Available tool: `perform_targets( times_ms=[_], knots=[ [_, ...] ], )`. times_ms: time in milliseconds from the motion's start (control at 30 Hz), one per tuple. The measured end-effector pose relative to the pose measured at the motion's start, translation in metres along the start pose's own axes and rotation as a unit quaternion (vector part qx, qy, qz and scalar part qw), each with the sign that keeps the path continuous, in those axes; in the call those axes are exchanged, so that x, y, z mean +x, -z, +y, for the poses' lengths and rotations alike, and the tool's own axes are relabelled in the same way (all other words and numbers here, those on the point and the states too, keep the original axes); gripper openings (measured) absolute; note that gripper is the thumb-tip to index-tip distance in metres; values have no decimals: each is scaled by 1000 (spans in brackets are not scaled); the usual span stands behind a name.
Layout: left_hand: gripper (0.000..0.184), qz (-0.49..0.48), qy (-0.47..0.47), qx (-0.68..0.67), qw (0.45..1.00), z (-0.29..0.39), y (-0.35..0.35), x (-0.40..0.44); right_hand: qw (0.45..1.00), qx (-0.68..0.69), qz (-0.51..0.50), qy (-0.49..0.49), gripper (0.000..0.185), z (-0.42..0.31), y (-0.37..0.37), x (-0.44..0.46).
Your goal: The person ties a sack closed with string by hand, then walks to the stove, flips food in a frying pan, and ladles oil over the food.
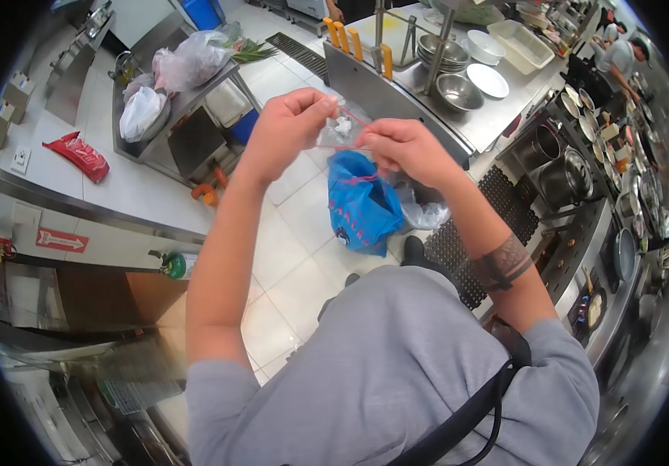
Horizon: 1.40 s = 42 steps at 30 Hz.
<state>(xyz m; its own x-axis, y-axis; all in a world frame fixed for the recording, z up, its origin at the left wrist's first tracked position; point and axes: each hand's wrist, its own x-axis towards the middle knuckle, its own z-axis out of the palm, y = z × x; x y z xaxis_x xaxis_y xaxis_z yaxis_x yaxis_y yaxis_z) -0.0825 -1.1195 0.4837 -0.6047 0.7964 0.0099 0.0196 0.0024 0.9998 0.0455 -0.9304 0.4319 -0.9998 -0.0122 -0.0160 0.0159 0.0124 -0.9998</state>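
Both hands are raised in front of me over the tiled floor. My left hand (294,128) is closed in a pinch on a thin red string (352,116). Fingers curled, my right hand (406,149) pinches the same string a short way to the right. A lower stretch of red string also runs between the hands. Behind them is a clear plastic bag (341,130) with something white in it; what it hangs from is hidden. Below my right hand a blue plastic bag (362,203) with pink lettering stands open, beside a greyish clear bag (425,211).
A steel counter (459,128) ahead holds bowls, plates and yellow-handled knives (356,43). Plastic bags (187,62) lie on a steel table at the left, near a red packet (78,157). Pots (566,180) stand on the right. A co-worker (618,62) is at the far right.
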Motion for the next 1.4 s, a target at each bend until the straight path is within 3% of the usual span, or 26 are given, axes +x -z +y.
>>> perform_targets(
  times_ms=[133, 300, 500, 600, 733, 800, 900, 967, 1000, 1033, 1100, 1167, 1233, 1300, 1400],
  knots=[
    [22, 20, 39, -23, 999, -26, 36, 2, 995, 59, 16, -78, 19, 7, 30, -15],
    [24, 62, 59, -20, 996, -59, 60, 23, 995, 17, 56, -84, 20, 31, 48, -21],
    [21, 13, 90, 114, 989, -77, 51, 59, 992, -39, 70, -101, 23, 80, 91, -23],
    [20, -58, 126, 341, 930, -84, 48, 85, 988, -64, 69, -120, 23, 99, 117, -16],
    [21, -95, 139, 406, 898, -97, 55, 117, 990, -65, 16, -128, 21, 127, 155, -1],
    [21, -78, 226, 413, 879, -90, 56, 129, 986, 0, 13, -169, 21, 137, 169, 8],
    [21, -31, 268, 337, 902, -86, 64, 148, 968, 107, 26, -226, 19, 137, 171, 17],
    [18, -60, 205, 294, 932, -106, 97, 162, 954, 181, 34, -239, 17, 135, 172, 19],
    [16, -59, 178, 106, 977, -122, 118, 170, 950, 199, 49, -235, 16, 136, 169, 20],
    [15, -57, 148, -87, 984, -131, 131, 177, 950, 197, 62, -234, 16, 136, 165, 20],
    [13, -46, 141, -158, 976, -135, 141, 190, 952, 221, 67, -200, 18, 137, 148, 18],
    [12, -121, 133, -241, 954, -140, 159, 210, 951, 209, 103, -202, 18, 133, 128, 17],
    [13, -155, 149, -231, 949, -143, 177, 222, 948, 196, 133, -213, 19, 128, 101, 14],
    [11, -124, 165, -30, 978, -136, 179, 229, 942, 163, 196, -220, 20, 116, 80, 14],
    [14, -169, 158, -4, 973, -137, 193, 239, 935, 93, 252, -229, 21, 87, 48, 17]
  ],
)
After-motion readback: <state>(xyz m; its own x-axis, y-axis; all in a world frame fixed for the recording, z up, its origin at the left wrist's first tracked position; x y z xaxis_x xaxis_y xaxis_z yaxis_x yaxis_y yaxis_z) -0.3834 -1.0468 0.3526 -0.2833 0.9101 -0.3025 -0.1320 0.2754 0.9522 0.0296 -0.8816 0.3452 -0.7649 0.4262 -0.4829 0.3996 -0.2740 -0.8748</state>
